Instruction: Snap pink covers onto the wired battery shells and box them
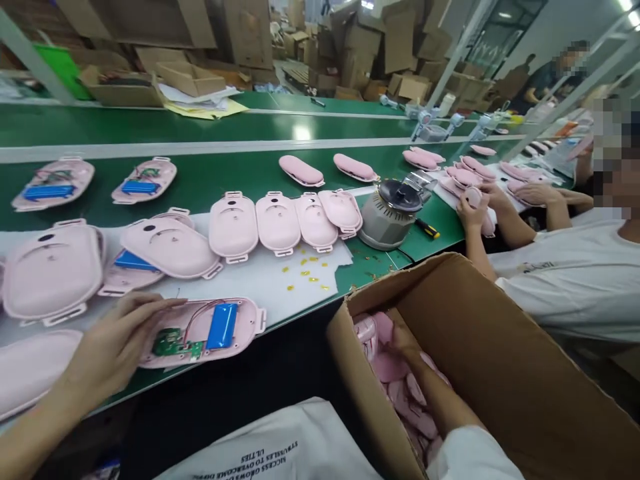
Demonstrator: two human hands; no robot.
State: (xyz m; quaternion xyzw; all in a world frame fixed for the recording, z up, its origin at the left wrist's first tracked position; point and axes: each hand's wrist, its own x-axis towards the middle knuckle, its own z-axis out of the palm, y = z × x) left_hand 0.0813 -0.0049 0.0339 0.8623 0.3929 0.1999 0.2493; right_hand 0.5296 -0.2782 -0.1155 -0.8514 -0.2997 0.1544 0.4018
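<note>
My left hand (113,343) is closed on the left end of an open pink plastic shell (245,333) at the table edge. Inside that shell lie a blue battery (222,326), a green circuit board (173,343) and thin red wires. My right hand (401,343) reaches down into a cardboard box (505,340) on the right. It appears closed on a pink shell piece (384,328), its fingers partly hidden. More pink pieces (417,417) are heaped beneath it.
Several pink shells (233,225) line the white sheet (270,293), with small yellow pieces (305,272) beside them. A grey round pot-like device (387,220) and a screwdriver (429,229) stand near the box. Co-workers' hands (473,208) handle pink parts at right.
</note>
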